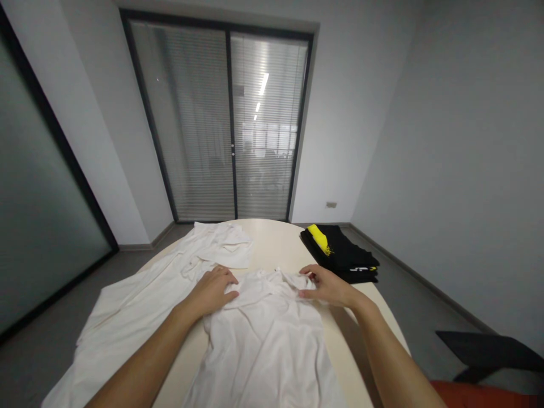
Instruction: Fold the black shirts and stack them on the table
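A crumpled white garment (pixel 267 334) lies in front of me on the pale table (pixel 274 241), its near end running out of view at the bottom. At its upper left corner rests my left hand (pixel 216 290), thumb and fingers apart, touching the cloth edge. My right hand (pixel 325 285) is at the upper right corner with curled fingers closed on the gathered fabric. Part of the fingertips is hidden by folds. Beside my left arm, more white clothing (pixel 140 306) is spread along the table's left side.
A folded stack of black clothes (pixel 340 249) with a yellow piece (pixel 318 238) on it sits at the table's right edge. A black chair armrest (pixel 488 348) and red seat (pixel 480 394) are at lower right. Beyond the table stands a glass partition with blinds (pixel 191 124).
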A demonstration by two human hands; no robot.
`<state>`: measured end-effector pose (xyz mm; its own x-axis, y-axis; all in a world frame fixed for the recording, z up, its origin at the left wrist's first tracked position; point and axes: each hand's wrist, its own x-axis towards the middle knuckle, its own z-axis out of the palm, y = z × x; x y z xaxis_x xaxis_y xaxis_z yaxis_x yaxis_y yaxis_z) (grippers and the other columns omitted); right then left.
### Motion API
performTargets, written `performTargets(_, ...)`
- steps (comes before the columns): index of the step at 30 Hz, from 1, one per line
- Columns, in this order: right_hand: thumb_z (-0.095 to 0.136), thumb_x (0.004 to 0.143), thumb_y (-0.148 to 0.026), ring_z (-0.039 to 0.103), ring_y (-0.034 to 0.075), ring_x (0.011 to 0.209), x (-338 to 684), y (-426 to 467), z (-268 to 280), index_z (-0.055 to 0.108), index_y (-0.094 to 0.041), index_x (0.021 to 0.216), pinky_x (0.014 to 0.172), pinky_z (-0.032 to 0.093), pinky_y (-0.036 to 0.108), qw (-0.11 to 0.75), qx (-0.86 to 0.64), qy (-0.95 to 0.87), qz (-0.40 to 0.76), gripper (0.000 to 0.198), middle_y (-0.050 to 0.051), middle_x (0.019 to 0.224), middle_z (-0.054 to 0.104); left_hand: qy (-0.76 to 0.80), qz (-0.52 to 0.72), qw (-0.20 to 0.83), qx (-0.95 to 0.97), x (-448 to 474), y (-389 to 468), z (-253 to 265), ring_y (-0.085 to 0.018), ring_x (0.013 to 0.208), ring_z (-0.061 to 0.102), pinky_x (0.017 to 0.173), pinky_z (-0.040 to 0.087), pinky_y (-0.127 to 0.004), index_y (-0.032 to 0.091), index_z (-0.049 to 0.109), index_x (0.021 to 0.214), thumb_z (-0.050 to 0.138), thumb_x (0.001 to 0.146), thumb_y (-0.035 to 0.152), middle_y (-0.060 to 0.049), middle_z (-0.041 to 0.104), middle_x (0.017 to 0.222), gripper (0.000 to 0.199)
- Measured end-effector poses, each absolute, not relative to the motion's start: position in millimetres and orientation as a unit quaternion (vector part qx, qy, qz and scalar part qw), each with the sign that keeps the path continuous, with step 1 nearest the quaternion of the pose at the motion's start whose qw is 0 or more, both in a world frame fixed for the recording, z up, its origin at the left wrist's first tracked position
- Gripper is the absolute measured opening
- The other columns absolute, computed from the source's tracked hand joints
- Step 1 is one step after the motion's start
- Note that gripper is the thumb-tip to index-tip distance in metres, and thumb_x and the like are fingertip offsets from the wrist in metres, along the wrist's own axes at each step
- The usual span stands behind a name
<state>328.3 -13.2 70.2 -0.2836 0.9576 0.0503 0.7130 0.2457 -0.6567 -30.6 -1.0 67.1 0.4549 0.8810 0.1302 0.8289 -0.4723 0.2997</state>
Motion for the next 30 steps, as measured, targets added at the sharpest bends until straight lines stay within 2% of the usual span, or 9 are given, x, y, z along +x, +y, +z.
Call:
performTargets(4,0.081,0.064,-0.040,0.060,0.022,0.093,334.8,-13.2,67.6,0.064,-0.018,0.116,0.085,0.047,0.031,0.203,-0.550,-0.748,0.310,0.059,0.007,0.103,0.066,0.490,0.152,0.083,0.854,-27.2,2.4,62.8,-0.026,0.105,0.059,0.094,0.041,-0.036,0.024,0.071,0.088,0.057,0.084,0.025,-0.007,0.071,0.101,0.015)
performTargets(8,0.074,0.067,-0.026,0.061,0.019,0.088,333.7,-11.2,69.0,0.063,-0.019,0.119,0.082,0.047,0.029,0.226,-0.516,-0.759,0.327,0.053,0.004,0.102,0.065,0.532,0.221,0.069,0.814,-26.7,6.6,63.0,-0.024,0.094,0.063,0.085,0.044,-0.033,0.022,0.066,0.094,0.047,0.090,0.026,-0.007,0.071,0.095,0.020)
performTargets(13,0.061,0.076,-0.024,0.055,0.015,0.078,331.6,-3.9,75.5,0.063,-0.019,0.115,0.074,0.044,0.027,0.334,-0.536,-0.751,0.194,0.040,0.002,0.090,0.057,0.577,0.367,0.105,0.722,-34.0,9.2,72.5,-0.019,0.081,0.066,0.076,0.047,-0.028,0.023,0.057,0.094,0.042,0.094,0.038,-0.004,0.072,0.091,0.022)
performTargets(16,0.059,0.076,-0.021,0.054,0.015,0.075,332.3,-1.5,74.9,0.064,-0.017,0.115,0.073,0.044,0.027,0.347,-0.531,-0.754,0.169,0.040,0.001,0.083,0.056,0.552,0.335,0.190,0.740,-36.0,8.3,73.2,-0.016,0.067,0.064,0.068,0.048,-0.027,0.023,0.060,0.092,0.038,0.096,0.048,-0.002,0.073,0.088,0.034)
performTargets(18,0.063,0.073,-0.023,0.054,0.015,0.073,333.5,-1.5,72.2,0.066,-0.018,0.114,0.071,0.044,0.027,0.314,-0.544,-0.756,0.185,0.041,0.001,0.085,0.059,0.544,0.281,0.212,0.762,-35.4,6.8,69.7,-0.017,0.070,0.066,0.069,0.048,-0.028,0.023,0.063,0.103,0.042,0.094,0.049,-0.003,0.075,0.097,0.035)
performTargets(20,0.066,0.071,-0.024,0.057,0.016,0.073,335.2,-2.3,69.2,0.069,-0.018,0.106,0.069,0.045,0.027,0.275,-0.556,-0.755,0.215,0.036,0.002,0.087,0.063,0.535,0.235,0.195,0.788,-34.3,4.8,65.5,-0.021,0.087,0.068,0.078,0.048,-0.030,0.024,0.065,0.114,0.055,0.087,0.048,-0.005,0.074,0.108,0.038)
performTargets(23,0.067,0.071,-0.023,0.062,0.018,0.077,338.0,-4.2,67.0,0.071,-0.016,0.095,0.069,0.046,0.028,0.252,-0.555,-0.750,0.257,0.026,0.004,0.087,0.069,0.502,0.182,0.182,0.826,-33.1,1.6,63.1,-0.025,0.104,0.066,0.089,0.045,-0.031,0.025,0.070,0.112,0.064,0.080,0.044,-0.006,0.073,0.114,0.037)
performTargets(27,0.065,0.071,-0.021,0.063,0.018,0.077,339.4,-7.6,70.1,0.068,-0.016,0.094,0.067,0.045,0.026,0.258,-0.549,-0.747,0.274,0.023,0.004,0.086,0.071,0.485,0.167,0.178,0.840,-32.2,-0.7,67.2,-0.023,0.093,0.067,0.080,0.046,-0.029,0.025,0.073,0.098,0.059,0.084,0.038,-0.004,0.074,0.103,0.024)
performTargets(30,0.061,0.072,-0.020,0.061,0.017,0.074,338.8,-9.0,73.8,0.066,-0.017,0.093,0.064,0.043,0.025,0.262,-0.539,-0.754,0.269,0.022,0.002,0.084,0.070,0.496,0.201,0.147,0.832,-31.9,1.2,69.4,-0.022,0.088,0.066,0.078,0.046,-0.029,0.024,0.071,0.091,0.053,0.088,0.035,-0.004,0.072,0.094,0.021)
